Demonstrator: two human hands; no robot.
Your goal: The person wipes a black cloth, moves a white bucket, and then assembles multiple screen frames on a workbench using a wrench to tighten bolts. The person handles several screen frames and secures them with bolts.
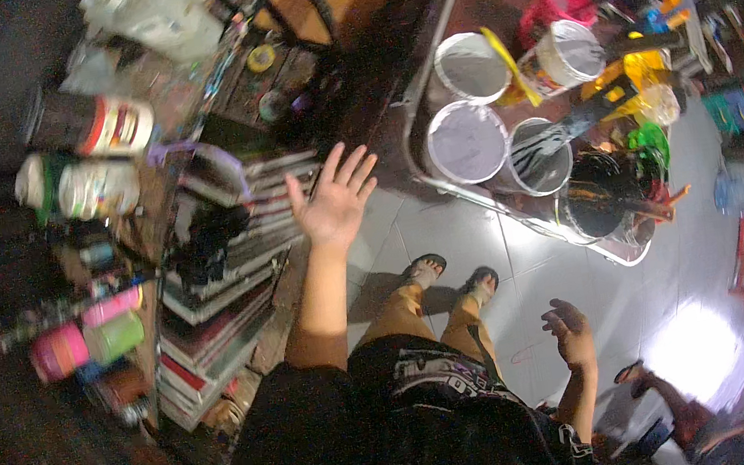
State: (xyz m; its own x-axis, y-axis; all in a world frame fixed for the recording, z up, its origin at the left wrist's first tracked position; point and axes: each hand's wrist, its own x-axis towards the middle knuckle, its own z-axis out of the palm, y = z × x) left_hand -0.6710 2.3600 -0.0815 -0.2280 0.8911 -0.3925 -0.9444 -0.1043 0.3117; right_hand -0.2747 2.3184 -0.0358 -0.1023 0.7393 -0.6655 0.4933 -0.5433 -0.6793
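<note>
While both arms reach out from the body, neither hand carries anything that shows. The left hand [335, 204] is turned palm up toward the eye, its fingers spread and released, just beside a stack of flat frames [200, 342]; whether it touches the stack's edge, I cannot tell. The right hand [571, 334] is over the tiled floor [527, 291], its fingers loosely bent and seemingly around nothing, well apart from the buckets.

Those buckets crowd the near end of a white-edged tabletop [542, 227]. A bucket of pale grey paint [467, 141] is near the corner, probably so that it can be reached without leaning. Beside it, a dark flat tool [585, 113] slants out of another bucket [542, 171], likely parked there so its wet end drips inside. A yellow stick [511, 64] leans between two more buckets behind.

The frames lie flat on one another, which presumably saves room, and jars [97, 186] are bunched beyond them. Another person's leg [668, 395] shows at lower right.
</note>
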